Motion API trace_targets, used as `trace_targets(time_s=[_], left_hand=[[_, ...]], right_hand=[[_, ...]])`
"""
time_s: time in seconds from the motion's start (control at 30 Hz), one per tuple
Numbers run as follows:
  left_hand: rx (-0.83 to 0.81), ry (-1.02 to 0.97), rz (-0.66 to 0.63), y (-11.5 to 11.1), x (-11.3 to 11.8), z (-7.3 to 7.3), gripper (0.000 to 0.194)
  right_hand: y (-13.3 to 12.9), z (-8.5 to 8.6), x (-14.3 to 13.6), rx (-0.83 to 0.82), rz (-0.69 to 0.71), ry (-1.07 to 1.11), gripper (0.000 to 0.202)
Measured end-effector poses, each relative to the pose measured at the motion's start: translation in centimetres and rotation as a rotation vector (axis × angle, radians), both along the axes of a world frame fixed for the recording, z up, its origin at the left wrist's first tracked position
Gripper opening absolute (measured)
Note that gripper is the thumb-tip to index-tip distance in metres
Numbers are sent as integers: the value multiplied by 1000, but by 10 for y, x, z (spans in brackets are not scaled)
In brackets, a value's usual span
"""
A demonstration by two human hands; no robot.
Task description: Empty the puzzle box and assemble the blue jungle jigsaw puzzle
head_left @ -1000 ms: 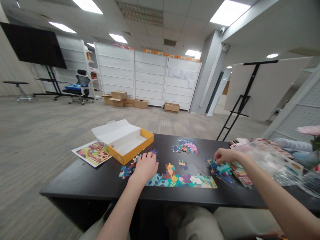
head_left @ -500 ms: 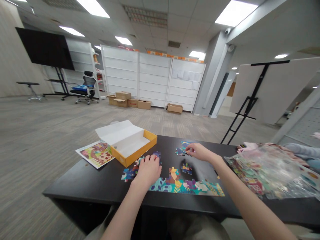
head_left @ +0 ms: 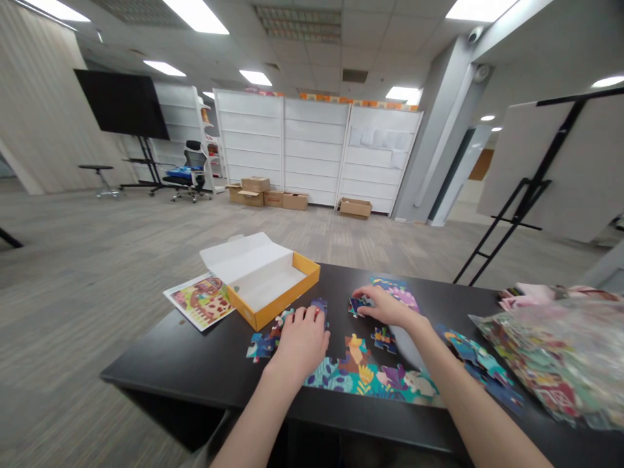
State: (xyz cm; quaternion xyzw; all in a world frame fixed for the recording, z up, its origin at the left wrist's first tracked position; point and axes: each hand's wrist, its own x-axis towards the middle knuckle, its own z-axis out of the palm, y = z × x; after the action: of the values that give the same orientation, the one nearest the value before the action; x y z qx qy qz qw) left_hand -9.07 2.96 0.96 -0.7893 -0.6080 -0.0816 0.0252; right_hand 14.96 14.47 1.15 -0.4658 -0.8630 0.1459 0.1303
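Note:
My left hand [head_left: 303, 338] lies palm down with its fingers spread over a cluster of dark blue puzzle pieces [head_left: 260, 346], partly covering them. Between the thumb and fingers of my right hand [head_left: 383, 305] is a dark blue puzzle piece [head_left: 358, 305], low over the table. Below it sit a loose puzzle piece [head_left: 383, 339] and an orange-animal piece [head_left: 357, 352]. The latter adjoins a joined puzzle strip [head_left: 375, 379] along the front edge. Beyond my right hand, a pink and blue puzzle part [head_left: 405, 297] shows. More blue puzzle pieces [head_left: 480, 357] lie right of my forearm.
An open yellow box [head_left: 287, 292] stands at the table's back left, beside a picture sheet [head_left: 202, 302]. A clear plastic bag [head_left: 565, 351] of colourful pieces fills the right side, with pink cloth [head_left: 536, 291] behind it. The black table [head_left: 175, 357] has its left edge in view.
My view has turned, so the scene sits further right. My right hand has shifted left onto the dark blue piece. My left hand stays on its cluster.

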Motion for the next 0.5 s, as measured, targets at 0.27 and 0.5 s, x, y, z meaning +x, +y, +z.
trace_targets(time_s=[0.27,0.5], left_hand=[[18,8,1,2,1,-3,35],[24,19,-8,2,0,-3,35]], right_hand=[[8,-14,-4,-133,-9,425,31],[11,22,62,39,-174,336,23]])
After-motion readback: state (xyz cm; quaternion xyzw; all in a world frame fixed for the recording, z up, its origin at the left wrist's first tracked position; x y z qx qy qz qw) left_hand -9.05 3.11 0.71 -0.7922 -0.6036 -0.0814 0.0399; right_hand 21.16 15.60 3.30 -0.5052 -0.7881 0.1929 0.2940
